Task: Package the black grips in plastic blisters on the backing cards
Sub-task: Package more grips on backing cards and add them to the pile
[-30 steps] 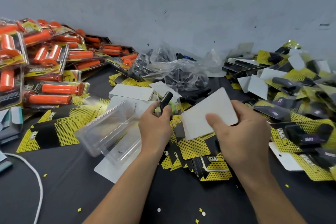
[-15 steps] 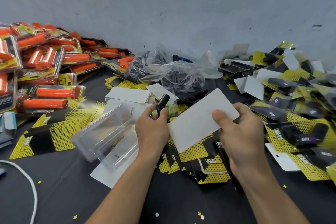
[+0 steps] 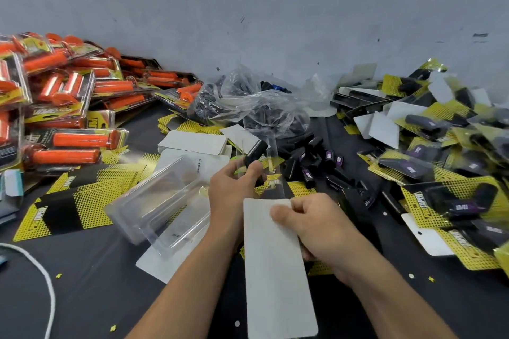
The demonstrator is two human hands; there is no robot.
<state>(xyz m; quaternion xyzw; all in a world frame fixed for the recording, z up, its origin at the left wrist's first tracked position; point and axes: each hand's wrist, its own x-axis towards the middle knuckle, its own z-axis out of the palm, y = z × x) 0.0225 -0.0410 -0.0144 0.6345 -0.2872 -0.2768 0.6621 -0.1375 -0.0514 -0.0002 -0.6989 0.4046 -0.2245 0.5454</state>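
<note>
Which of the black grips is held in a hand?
The black grip that the left hand holds, tilted up; the loose grips lie on the table to its right. The right hand holds a backing card.

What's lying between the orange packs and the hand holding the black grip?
In the head view, clear plastic blisters lie there, next to yellow-and-black backing cards.

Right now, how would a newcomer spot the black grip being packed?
Find the clear plastic bag, then come forward to the left hand, beyond the white backing card the right hand pinches. The black grip pokes up from that left hand; unlike the loose grips lying to its right, it alone is held.
</note>
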